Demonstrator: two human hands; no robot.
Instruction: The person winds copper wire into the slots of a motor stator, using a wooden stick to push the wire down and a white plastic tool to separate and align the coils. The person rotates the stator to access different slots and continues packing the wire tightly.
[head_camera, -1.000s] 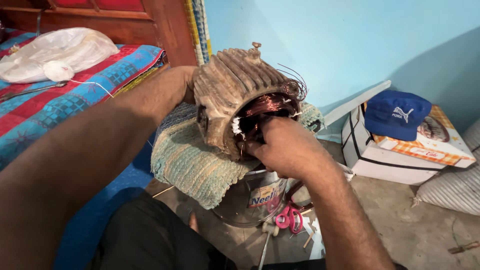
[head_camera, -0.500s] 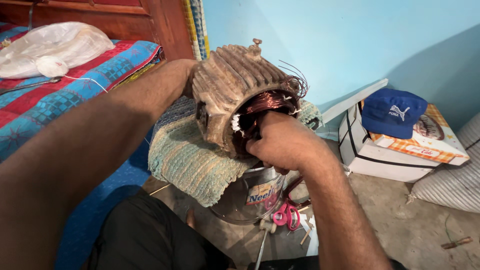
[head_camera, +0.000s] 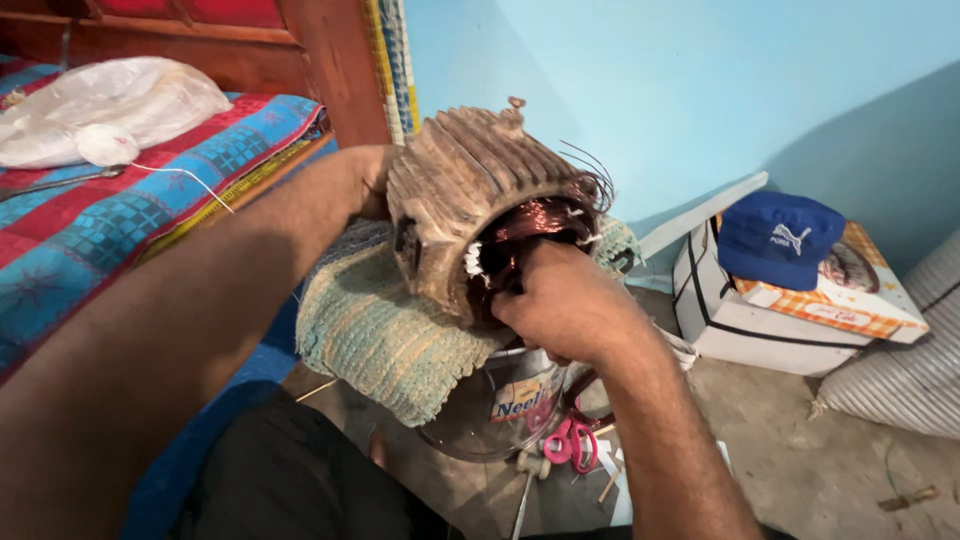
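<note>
Little changed since half a second ago: motor stator sits slightly lower in frame, both hands as before. Head view: ribbed stator, tilted, resting on green woven cloth. Left hand clasps its far side, grip closed. Right hand at copper windings, fingers curled; hold unclear. Pink scissors on floor below.

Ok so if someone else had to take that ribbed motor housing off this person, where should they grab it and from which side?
Probably by the ribbed outer shell of the motor housing, coming from above. The left hand holds the far back end and the right hand works at the open end, where the copper windings and loose wire ends are exposed. The fins run lengthwise, giving fingers grooves to catch.
</note>
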